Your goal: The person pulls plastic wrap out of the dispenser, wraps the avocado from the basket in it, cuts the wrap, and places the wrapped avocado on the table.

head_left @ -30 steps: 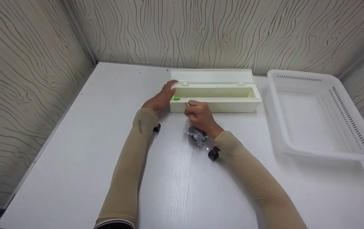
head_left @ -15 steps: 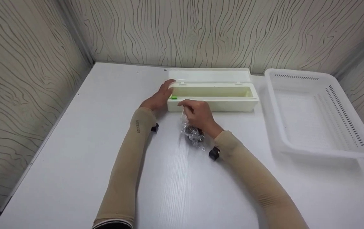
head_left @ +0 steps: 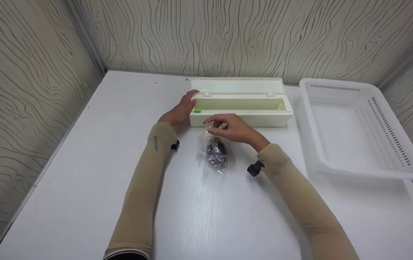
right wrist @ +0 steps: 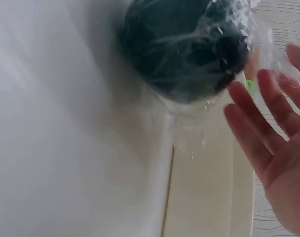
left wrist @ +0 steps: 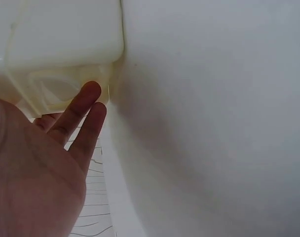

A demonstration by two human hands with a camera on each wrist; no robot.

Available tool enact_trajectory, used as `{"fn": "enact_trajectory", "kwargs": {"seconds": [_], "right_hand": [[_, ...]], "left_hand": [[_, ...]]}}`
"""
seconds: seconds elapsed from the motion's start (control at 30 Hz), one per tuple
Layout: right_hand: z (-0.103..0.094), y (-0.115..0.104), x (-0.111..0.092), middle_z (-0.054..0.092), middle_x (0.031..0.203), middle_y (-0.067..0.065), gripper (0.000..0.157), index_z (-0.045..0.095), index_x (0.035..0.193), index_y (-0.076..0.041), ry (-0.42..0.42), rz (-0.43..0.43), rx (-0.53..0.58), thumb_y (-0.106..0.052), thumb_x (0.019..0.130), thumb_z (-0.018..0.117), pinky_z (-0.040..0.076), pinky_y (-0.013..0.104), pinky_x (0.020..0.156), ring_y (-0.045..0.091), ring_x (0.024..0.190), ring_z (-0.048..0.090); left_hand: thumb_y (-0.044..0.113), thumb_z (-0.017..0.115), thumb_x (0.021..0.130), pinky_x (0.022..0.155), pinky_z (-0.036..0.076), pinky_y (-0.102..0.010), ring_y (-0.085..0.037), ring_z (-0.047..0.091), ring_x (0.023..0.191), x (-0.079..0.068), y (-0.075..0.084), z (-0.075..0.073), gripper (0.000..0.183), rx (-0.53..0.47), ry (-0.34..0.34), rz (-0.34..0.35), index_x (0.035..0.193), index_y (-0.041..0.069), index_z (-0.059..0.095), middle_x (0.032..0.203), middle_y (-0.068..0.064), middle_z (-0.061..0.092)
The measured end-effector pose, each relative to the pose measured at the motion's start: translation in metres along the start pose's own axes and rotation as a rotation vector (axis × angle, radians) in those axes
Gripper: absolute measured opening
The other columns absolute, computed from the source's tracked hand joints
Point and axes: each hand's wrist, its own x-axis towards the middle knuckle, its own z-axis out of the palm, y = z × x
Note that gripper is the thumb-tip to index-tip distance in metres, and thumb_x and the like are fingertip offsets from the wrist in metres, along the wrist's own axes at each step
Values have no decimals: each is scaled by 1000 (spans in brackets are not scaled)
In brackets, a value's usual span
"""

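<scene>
A dark rounded thing (head_left: 216, 151) lies on the table in front of the box, wrapped in crinkled clear cling film (head_left: 202, 142). It looks dark green in the right wrist view; its kind is hard to tell. My right hand (head_left: 234, 128) pinches the film's loose upper edge between thumb and forefinger, the other fingers spread. Against the left end of a long white cling film box (head_left: 242, 120) rests my left hand (head_left: 178, 112), its fingers fairly straight. Raised at the back is the box's lid (head_left: 237, 86). A green slider (head_left: 197, 111) sits at the left of the front rim.
To the right stands a white plastic basket (head_left: 322, 159) with slotted sides. Behind the box rises a wood-grain patterned wall (head_left: 206, 39). The white table (head_left: 94, 162) extends to the left and front of the arms.
My right hand has turned and its wrist has swung right, uncovering the wrapped dark thing, which now lies slightly further left. My left hand has stayed on the box's end.
</scene>
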Motion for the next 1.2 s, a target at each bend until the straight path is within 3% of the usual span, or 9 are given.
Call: {"fn": "enact_trajectory", "kwargs": {"seconds": [0.2, 0.4, 0.53, 0.7, 0.83, 0.93, 1.0, 1.07, 1.2], "right_hand": [[-3, 3, -6, 72, 105, 13, 51, 56, 147, -12, -110, -11, 14, -23, 100, 71, 61, 44, 93, 28, 106, 69], [-6, 4, -15, 68, 126, 19, 70, 39, 160, -14, -203, -7, 39, -25, 99, 72, 55, 47, 104, 32, 123, 64], [-10, 6, -20, 67, 132, 17, 74, 35, 162, -17, -229, -3, 12, -28, 99, 72, 51, 50, 110, 31, 129, 61], [-13, 8, -25, 67, 132, 15, 73, 35, 162, -19, -206, -5, 2, -29, 100, 70, 51, 48, 110, 29, 129, 61], [-16, 10, -32, 65, 135, 15, 71, 33, 163, -18, -171, -11, -8, -28, 102, 69, 51, 48, 110, 30, 130, 61], [-19, 12, -39, 63, 137, 18, 72, 33, 163, -15, -153, -15, -8, -26, 102, 68, 50, 49, 111, 32, 131, 59], [-21, 13, -44, 61, 139, 20, 71, 34, 162, -13, -149, -14, -4, -27, 102, 69, 50, 50, 111, 34, 132, 59], [-22, 14, -49, 60, 140, 21, 70, 36, 161, -12, -153, -8, 1, -27, 102, 69, 51, 51, 110, 36, 132, 58], [-22, 16, -59, 58, 142, 20, 68, 40, 159, -13, -169, 20, 1, -27, 100, 71, 54, 52, 104, 38, 127, 60]], "left_hand": [[51, 18, 111, 128, 18, -57, -32, 19, 159, -2, -2, -1, 55, 9, -5, -34, 163, 34, 10, 167, -9, 21], [54, 18, 110, 129, 18, -56, -32, 20, 160, -3, -1, 0, 57, 29, 18, -41, 164, 37, 10, 170, -8, 20], [54, 24, 111, 126, 29, -54, -33, 36, 153, -5, 4, 1, 58, 169, 122, -19, 165, 36, 15, 166, -6, 28], [47, 32, 112, 111, 47, -54, -35, 55, 135, -11, 12, 1, 58, 371, 274, 33, 166, 26, 20, 162, -9, 36], [41, 36, 113, 95, 56, -50, -31, 60, 125, -30, 23, -1, 52, 490, 397, 54, 160, 20, 32, 154, -9, 46], [33, 46, 111, 80, 58, -44, -27, 65, 108, -55, 32, -1, 37, 556, 474, 116, 142, 12, 51, 132, -9, 61], [28, 54, 108, 72, 56, -41, -24, 66, 92, -74, 36, 1, 25, 564, 441, 177, 125, 10, 58, 113, -8, 65], [26, 61, 104, 69, 54, -39, -23, 64, 83, -92, 38, 7, 22, 532, 322, 226, 118, 10, 61, 103, -7, 66], [34, 74, 96, 76, 55, -39, -21, 66, 91, -113, 33, 24, 47, 439, 26, 241, 135, 14, 57, 113, -6, 68]]}}
